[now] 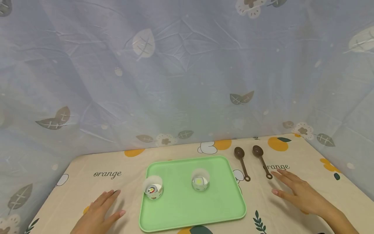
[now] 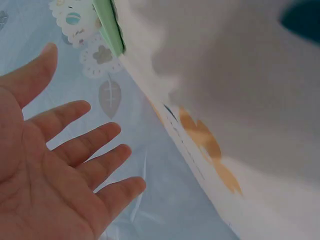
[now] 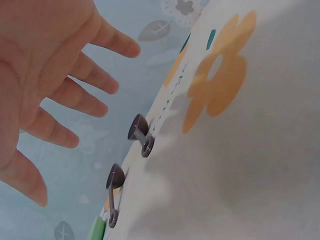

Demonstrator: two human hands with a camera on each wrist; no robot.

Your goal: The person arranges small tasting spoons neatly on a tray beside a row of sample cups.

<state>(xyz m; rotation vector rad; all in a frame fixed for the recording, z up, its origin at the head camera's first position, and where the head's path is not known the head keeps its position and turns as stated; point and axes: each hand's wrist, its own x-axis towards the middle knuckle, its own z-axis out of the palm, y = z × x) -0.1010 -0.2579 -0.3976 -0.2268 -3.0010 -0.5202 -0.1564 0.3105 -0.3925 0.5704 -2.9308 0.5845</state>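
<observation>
My left hand (image 1: 97,213) hovers over the cloth left of a green tray (image 1: 175,211), its fingers spread and holding nothing. To the tray's right, my right hand (image 1: 302,193) is likewise spread above the cloth, palm empty in the right wrist view. Nearest to its fingertips lies a brown measuring spoon (image 1: 262,161) with a ring-ended handle. Another brown measuring spoon (image 1: 243,162) lies between that one and the tray. On the tray stand two small patterned paper cups, one cup (image 1: 153,188) at the left edge and the other cup (image 1: 200,179) right of the middle.
A cream tablecloth (image 1: 122,162) printed with oranges, leaves and the word "orange" covers the table. Behind and along the sides hangs a pale blue-grey curtain (image 1: 187,81) with leaf prints, meeting the table's far edge.
</observation>
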